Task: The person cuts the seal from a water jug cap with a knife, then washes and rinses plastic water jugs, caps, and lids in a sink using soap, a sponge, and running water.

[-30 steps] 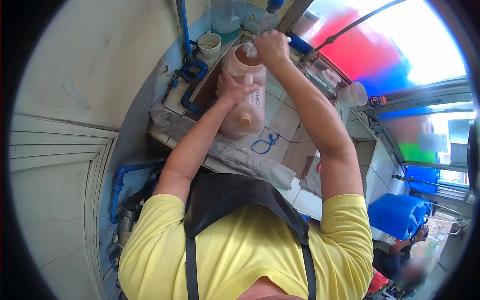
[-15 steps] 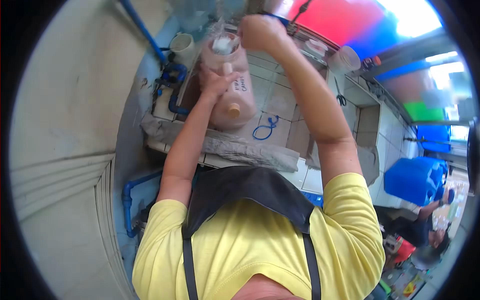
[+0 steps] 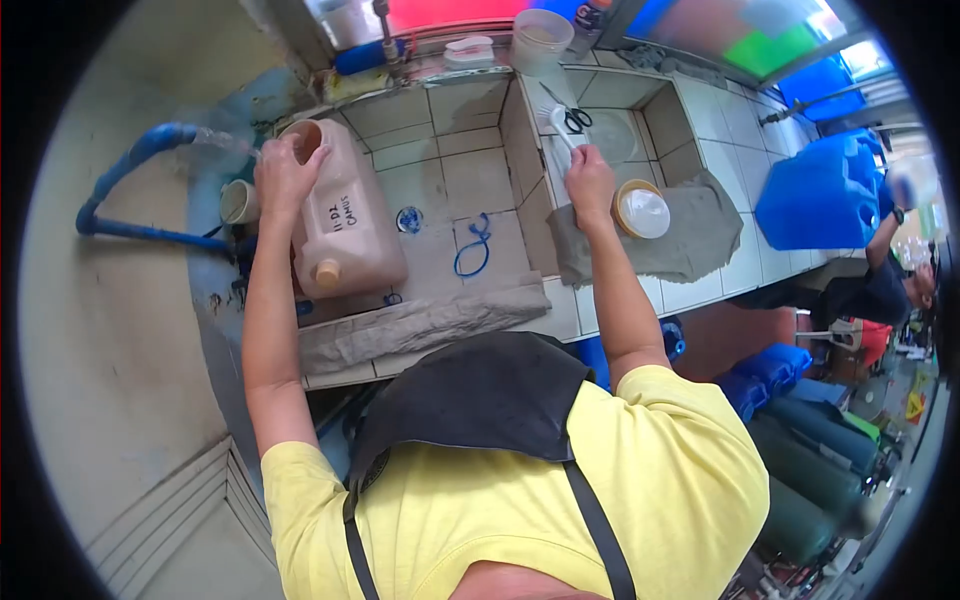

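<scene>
My left hand (image 3: 288, 172) lies at the open mouth of a pinkish plastic jug (image 3: 345, 225), its fingers curled over the rim. The jug stands in the left tiled basin, with black lettering and a tan cap facing me. My right hand (image 3: 590, 180) is closed round the handle of a white brush (image 3: 557, 122), over the divider beside the right basin. Black-handled scissors (image 3: 577, 121) lie by the brush. Near my right wrist a round tub with a yellowish rim (image 3: 642, 209) rests on a grey cloth (image 3: 690, 245).
A clear tube on a blue pipe (image 3: 130, 165) points toward the jug. A blue cord (image 3: 473, 246) lies in the left basin (image 3: 425, 160). Behind stands a white bucket (image 3: 541, 42). To the right are a blue container (image 3: 820, 190) and another person (image 3: 875, 290).
My right hand has moved from the jug's mouth to the right with the brush. My left hand has shifted from the jug's handle to its mouth. The view has turned right.
</scene>
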Tool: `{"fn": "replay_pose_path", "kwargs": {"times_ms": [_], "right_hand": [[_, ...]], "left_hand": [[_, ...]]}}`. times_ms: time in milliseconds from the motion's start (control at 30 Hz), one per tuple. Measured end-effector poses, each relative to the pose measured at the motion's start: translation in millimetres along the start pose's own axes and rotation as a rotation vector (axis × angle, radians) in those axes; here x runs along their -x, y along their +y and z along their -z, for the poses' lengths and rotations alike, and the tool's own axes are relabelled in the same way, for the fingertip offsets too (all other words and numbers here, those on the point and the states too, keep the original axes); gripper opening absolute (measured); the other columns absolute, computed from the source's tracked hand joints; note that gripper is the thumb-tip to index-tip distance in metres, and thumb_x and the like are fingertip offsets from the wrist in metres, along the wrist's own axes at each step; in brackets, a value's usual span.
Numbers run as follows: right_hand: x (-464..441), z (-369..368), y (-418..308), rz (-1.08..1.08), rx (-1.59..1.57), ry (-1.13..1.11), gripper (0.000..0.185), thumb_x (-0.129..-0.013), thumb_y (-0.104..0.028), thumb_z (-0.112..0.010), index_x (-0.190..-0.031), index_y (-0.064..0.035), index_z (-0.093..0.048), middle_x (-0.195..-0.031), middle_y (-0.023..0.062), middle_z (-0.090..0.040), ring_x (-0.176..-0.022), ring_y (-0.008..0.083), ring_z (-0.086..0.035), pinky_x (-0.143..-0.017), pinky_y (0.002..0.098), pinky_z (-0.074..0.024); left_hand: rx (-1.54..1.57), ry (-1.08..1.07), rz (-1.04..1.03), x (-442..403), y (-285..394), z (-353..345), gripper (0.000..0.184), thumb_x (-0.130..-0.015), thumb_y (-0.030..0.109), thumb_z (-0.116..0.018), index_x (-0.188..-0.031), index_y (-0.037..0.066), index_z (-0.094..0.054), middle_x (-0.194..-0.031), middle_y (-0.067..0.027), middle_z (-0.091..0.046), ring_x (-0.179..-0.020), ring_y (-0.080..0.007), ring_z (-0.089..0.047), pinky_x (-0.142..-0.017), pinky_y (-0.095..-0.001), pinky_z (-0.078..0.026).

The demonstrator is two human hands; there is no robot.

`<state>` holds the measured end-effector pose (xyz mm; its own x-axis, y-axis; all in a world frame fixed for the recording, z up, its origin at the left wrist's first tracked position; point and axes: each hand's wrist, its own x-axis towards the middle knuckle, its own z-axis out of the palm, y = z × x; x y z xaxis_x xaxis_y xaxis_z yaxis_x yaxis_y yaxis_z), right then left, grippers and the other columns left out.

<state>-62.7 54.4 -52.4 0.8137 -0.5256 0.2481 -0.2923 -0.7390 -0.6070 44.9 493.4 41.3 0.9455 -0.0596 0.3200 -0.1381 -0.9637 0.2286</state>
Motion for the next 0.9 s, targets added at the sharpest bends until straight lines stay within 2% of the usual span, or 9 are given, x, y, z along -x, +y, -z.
{"fn": "replay_pose_path", "kwargs": {"times_ms": [67,300,367,433,500,600,667,767,900], "right_hand": [[-3,-8,20,0.115,0.115,0.103,0.019,-0.091,-0.023,-0.061,-0.097,-0.0076,-0.07,-0.088,0.0211,-0.068,-0.089,0.0403,-0.064,-0.08,0.0473,-0.0508],[14,1,-21,0.349,0.305,0.457,0.025,-0.085,-0.024,-0.067,-0.102,-0.0056,-0.07,-0.093,0.0162,-0.068,-0.102,0.0346,-0.06,-0.09,0.0464,-0.0459],[32,-10,-30,0.334,-0.136,0.048,0.029,-0.084,-0.025,-0.07,-0.103,-0.0031,-0.069,-0.091,0.0167,-0.066,-0.096,0.0356,-0.061,-0.093,0.046,-0.0451],[63,-27,-38,0.288,-0.388,-0.417,0.046,-0.092,-0.044,-0.063,-0.105,-0.0003,-0.068,-0.096,0.0179,-0.068,-0.099,0.0338,-0.062,-0.097,0.0426,-0.0441],[83,-41,-44,-0.112,-0.548,-1.002,0.078,-0.093,-0.072,-0.042,-0.115,-0.0009,-0.066,-0.102,0.0154,-0.07,-0.108,0.0294,-0.062,-0.098,0.0408,-0.0433],[64,-73,-40,-0.419,-0.606,-0.978,0.103,-0.086,-0.087,-0.02,-0.129,-0.0026,-0.059,-0.115,0.0139,-0.069,-0.114,0.0265,-0.061,-0.102,0.0406,-0.0413],[9,-70,-55,-0.541,-0.836,-0.808,0.108,-0.084,-0.088,-0.019,-0.135,-0.0003,-0.054,-0.124,0.0166,-0.063,-0.115,0.0279,-0.059,-0.1,0.0423,-0.0432],[-61,-33,-86,-0.295,-1.083,-0.524,0.101,-0.09,-0.083,-0.023,-0.13,0.0037,-0.056,-0.118,0.0199,-0.065,-0.11,0.0283,-0.06,-0.094,0.0427,-0.0447],[-65,16,-102,-0.137,-1.012,-0.302,0.091,-0.091,-0.08,-0.031,-0.136,-0.0048,-0.054,-0.115,0.0114,-0.067,-0.1,0.0176,-0.064,-0.084,0.0329,-0.0522]], "left_hand": [[-0.049,-0.16,-0.137,-10,3,-12,0.043,-0.087,0.043,-0.066,-0.11,0.006,-0.065,-0.098,-0.0196,-0.067,-0.096,-0.0403,-0.063,-0.084,-0.0513,-0.051],[-0.129,-0.21,-0.231,-7,-31,-64,0.036,-0.102,0.035,-0.038,-0.101,0.011,-0.066,-0.088,-0.0232,-0.07,-0.083,-0.0443,-0.067,-0.08,-0.0568,-0.05],[-0.071,-0.246,-0.204,8,11,-33,0.034,-0.102,0.034,-0.04,-0.095,0.011,-0.065,-0.081,-0.0237,-0.069,-0.079,-0.0447,-0.067,-0.077,-0.0566,-0.05],[-0.04,-0.274,-0.271,23,41,-22,0.032,-0.101,0.033,-0.044,-0.092,0.01,-0.065,-0.079,-0.0239,-0.068,-0.077,-0.044,-0.067,-0.071,-0.0542,-0.05],[-0.054,-0.291,-0.341,33,86,11,0.028,-0.1,0.03,-0.049,-0.09,0.008,-0.064,-0.079,-0.023,-0.067,-0.078,-0.0411,-0.067,-0.068,-0.0506,-0.051],[0.089,-0.089,-0.46,42,109,73,0.023,-0.098,0.022,-0.052,-0.092,0.005,-0.065,-0.086,-0.0235,-0.066,-0.078,-0.041,-0.064,-0.067,-0.0491,-0.049],[0.216,0.086,-0.533,47,94,117,0.025,-0.099,0.022,-0.052,-0.092,0.002,-0.066,-0.087,-0.0215,-0.068,-0.078,-0.0406,-0.065,-0.069,-0.0457,-0.051],[0.429,0.385,-0.517,73,74,155,0.029,-0.099,0.019,-0.048,-0.092,-0.002,-0.067,-0.091,-0.0181,-0.07,-0.079,-0.0423,-0.066,-0.076,-0.0477,-0.052],[0.712,0.382,-0.328,106,42,119,0.027,-0.097,0.014,-0.046,-0.088,-0.001,-0.066,-0.093,-0.0162,-0.07,-0.08,-0.041,-0.067,-0.078,-0.0489,-0.052]]}}
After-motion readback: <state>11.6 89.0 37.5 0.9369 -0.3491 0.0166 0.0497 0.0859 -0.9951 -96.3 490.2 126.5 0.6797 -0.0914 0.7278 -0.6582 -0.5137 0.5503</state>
